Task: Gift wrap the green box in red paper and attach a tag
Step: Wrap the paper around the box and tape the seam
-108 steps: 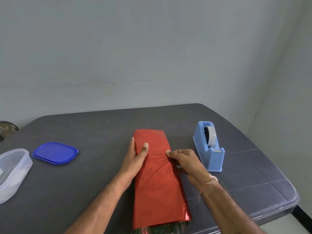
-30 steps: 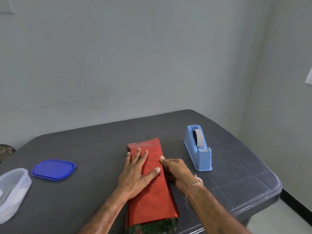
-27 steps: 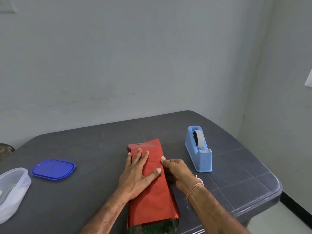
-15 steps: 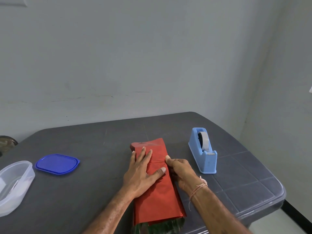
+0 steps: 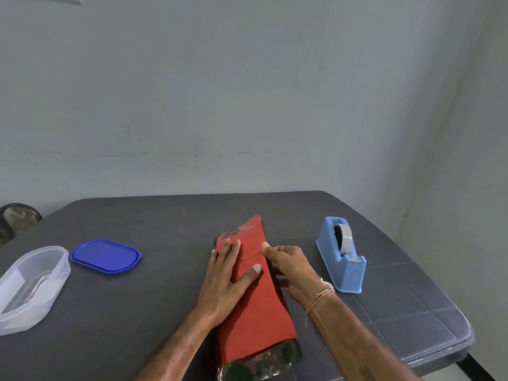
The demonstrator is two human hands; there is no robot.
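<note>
left hand flat on red paper | right hand pinches it | clear tub: pale contents

Tape dispenser likely hems right side.

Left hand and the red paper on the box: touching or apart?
Touching. The head view shows the left hand lying flat on the red paper, fingers spread, thumb pressed across its top face.

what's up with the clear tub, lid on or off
Off. The clear tub is open on top, and the blue lid lies flat on the table beside it.
</note>
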